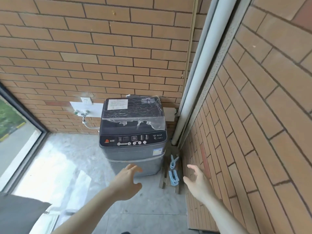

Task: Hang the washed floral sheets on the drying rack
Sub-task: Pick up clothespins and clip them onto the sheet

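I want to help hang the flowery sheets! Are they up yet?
Not yet. Nothing is hung, and no sheets or rack show. The washing machine has its lid shut. The left hand and right hand reach toward it, empty. Opening it, pulling sheets out and hanging them remain.

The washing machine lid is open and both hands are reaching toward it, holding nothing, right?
Not quite. The head view shows the washing machine with its lid closed flat, torn plastic film across it. The rest is right: the left hand and right hand both reach toward it, fingers spread, holding nothing.
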Demonstrator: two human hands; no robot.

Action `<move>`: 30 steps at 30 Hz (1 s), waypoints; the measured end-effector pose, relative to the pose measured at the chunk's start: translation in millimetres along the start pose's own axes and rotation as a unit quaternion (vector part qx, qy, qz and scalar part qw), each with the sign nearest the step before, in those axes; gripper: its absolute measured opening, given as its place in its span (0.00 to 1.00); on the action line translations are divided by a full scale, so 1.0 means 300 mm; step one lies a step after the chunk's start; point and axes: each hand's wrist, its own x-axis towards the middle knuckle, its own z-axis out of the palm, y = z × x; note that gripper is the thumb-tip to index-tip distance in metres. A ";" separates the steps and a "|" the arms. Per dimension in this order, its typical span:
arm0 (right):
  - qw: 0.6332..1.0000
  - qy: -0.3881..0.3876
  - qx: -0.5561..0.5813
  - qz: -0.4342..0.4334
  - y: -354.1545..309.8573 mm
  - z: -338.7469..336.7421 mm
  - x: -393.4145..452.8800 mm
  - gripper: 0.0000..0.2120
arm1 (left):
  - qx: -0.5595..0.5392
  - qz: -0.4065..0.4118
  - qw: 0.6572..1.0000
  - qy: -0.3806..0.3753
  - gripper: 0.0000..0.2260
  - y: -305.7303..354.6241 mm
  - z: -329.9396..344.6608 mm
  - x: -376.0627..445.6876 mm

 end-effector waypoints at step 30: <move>0.954 -0.064 -0.006 0.293 0.947 0.673 1.106 0.17 | 0.183 0.017 0.950 -0.251 0.28 -0.124 1.045 1.577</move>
